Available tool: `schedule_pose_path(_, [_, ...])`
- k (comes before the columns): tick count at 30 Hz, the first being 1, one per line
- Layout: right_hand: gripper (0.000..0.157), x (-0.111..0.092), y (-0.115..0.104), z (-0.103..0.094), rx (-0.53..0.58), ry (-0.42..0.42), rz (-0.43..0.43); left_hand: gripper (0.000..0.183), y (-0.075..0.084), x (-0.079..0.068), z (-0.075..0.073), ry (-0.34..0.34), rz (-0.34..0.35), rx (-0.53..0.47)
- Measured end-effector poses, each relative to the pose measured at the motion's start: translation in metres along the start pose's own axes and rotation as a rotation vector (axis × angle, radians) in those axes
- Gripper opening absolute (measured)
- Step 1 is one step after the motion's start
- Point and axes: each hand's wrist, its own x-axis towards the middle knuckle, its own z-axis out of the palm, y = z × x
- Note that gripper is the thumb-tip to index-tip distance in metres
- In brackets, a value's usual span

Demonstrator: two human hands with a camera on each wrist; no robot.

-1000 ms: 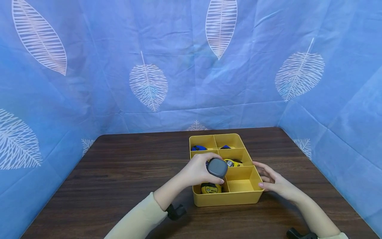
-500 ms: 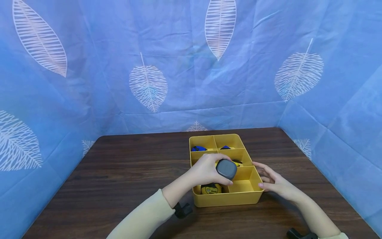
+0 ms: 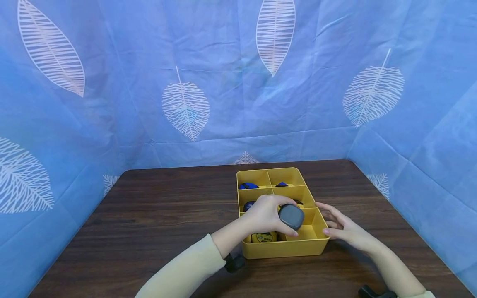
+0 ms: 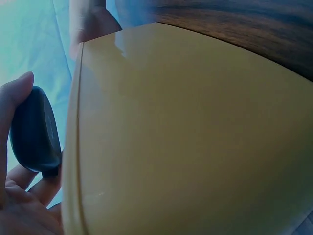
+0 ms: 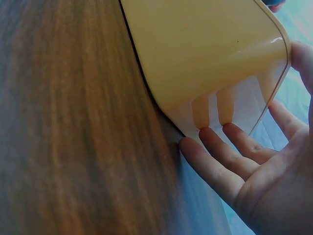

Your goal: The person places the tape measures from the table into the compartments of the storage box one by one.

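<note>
My left hand (image 3: 265,214) grips a dark grey, rounded tape measure (image 3: 292,217) between thumb and fingers. It is over the front right compartment of a yellow divided box (image 3: 283,249), and in the left wrist view the tape measure (image 4: 35,132) shows beyond the box's rim. Fingers of my right hand (image 3: 346,231) touch the box's right wall from outside; in the right wrist view they lie nearly straight against it, thumb by the rim. A yellow tape measure (image 3: 263,237) sits in the front left compartment, partly hidden by my left arm.
Other compartments hold a blue item (image 3: 248,186) at back left, another blue item (image 3: 281,184) at back right and a dark blue one (image 3: 249,205) at middle left. The box stands on a dark wooden table (image 3: 167,215), with a blue leaf-print cloth (image 3: 223,103) behind.
My left hand has carried the grey tape measure rightward and slightly toward me, from the box's left side to over the front right compartment. My right hand and the box have stayed put.
</note>
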Motion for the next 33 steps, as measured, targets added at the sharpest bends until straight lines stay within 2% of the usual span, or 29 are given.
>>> schedule_pose_path(13, [0.066,0.0,0.001,-0.001,0.009,-0.007,-0.01,0.062,-0.001,0.008,0.008,-0.001,0.083,0.126])
schedule_pose_path(22, [0.066,-0.001,0.001,-0.002,0.019,-0.015,-0.011,0.064,-0.002,0.013,0.017,-0.007,0.024,0.256])
schedule_pose_path(33, [0.066,-0.001,0.001,-0.001,0.009,-0.015,-0.022,0.063,-0.003,0.014,0.024,-0.012,-0.026,0.29])
